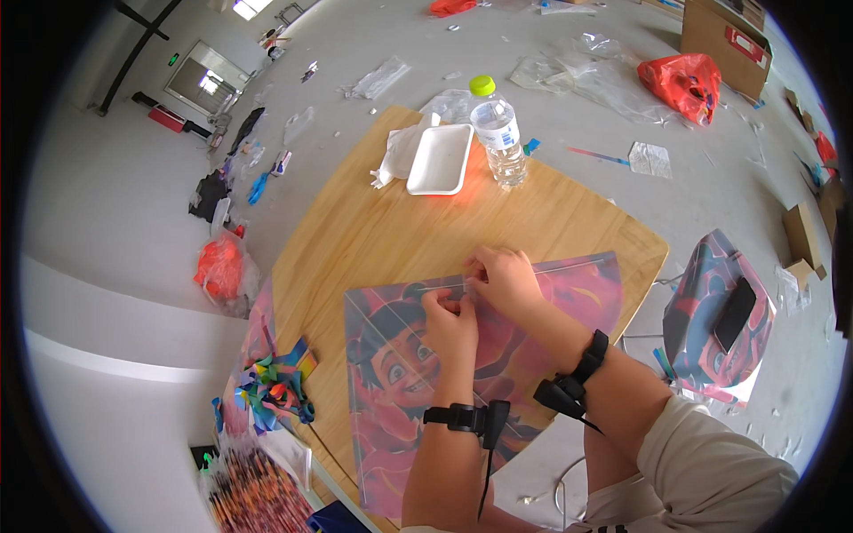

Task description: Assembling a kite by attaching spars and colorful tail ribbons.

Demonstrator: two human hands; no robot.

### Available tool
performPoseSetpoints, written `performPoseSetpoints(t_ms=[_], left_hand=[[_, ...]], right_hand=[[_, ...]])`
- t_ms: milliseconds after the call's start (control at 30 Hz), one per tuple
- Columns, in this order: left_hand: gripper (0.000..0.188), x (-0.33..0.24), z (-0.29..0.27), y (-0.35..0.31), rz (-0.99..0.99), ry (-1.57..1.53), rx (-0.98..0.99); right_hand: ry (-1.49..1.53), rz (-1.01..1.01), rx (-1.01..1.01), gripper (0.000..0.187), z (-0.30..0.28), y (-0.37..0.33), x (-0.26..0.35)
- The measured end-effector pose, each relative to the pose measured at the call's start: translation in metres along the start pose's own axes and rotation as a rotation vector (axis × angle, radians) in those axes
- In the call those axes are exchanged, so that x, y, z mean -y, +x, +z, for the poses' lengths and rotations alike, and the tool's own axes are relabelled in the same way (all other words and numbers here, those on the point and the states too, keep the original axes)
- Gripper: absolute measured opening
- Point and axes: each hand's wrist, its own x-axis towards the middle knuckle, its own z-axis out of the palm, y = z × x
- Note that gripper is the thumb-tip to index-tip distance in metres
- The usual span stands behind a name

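Note:
A printed kite (391, 346) in pink and teal, with a cartoon figure and thin pale rods, lies flat on the wooden table (355, 240). My left hand (451, 322) and my right hand (505, 277) meet at the middle of its far edge. Fingers of both hands are pinched together on that edge, close to a rod. Something small and whitish shows between the fingertips, too small to name. Each wrist wears a black strap; the right forearm crosses over the kite's right part.
Beyond the hands stand a white tray (440, 160), crumpled tissue (397, 153) and a water bottle (500, 133) with a green cap. Colourful folded strips (275, 386) hang at the table's left edge. To the right, a phone (735, 314) rests on another printed sheet (702, 284).

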Motion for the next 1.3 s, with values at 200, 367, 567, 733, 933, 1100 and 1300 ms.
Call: performPoseSetpoints(t_ms=[200,367,567,733,933,1100,1300], left_hand=[[0.038,-0.004,-0.001,0.0,-0.017,0.059,0.006],[0.036,-0.004,-0.004,0.003,-0.018,0.071,0.036],[0.026,0.001,-0.003,0.006,0.045,0.044,0.056],[0.028,0.01,0.001,0.005,0.052,-0.101,0.01],[0.03,0.002,-0.002,0.003,0.046,-0.029,0.022],[0.031,-0.002,-0.005,0.005,0.002,0.048,0.04],[0.031,-0.006,-0.004,0.005,-0.008,0.074,0.047]], right_hand=[[-0.038,0.002,-0.003,0.022,0.0,-0.001,0.004],[-0.037,0.012,0.03,0.023,-0.002,-0.002,0.004],[-0.059,-0.018,0.001,0.023,-0.006,-0.001,0.008],[-0.014,0.004,0.033,0.023,-0.009,0.001,0.01],[-0.056,-0.001,0.024,0.023,-0.003,-0.002,0.005],[-0.069,-0.005,0.007,0.022,0.0,-0.003,0.006],[-0.095,-0.027,-0.04,0.02,0.003,-0.004,0.003]])
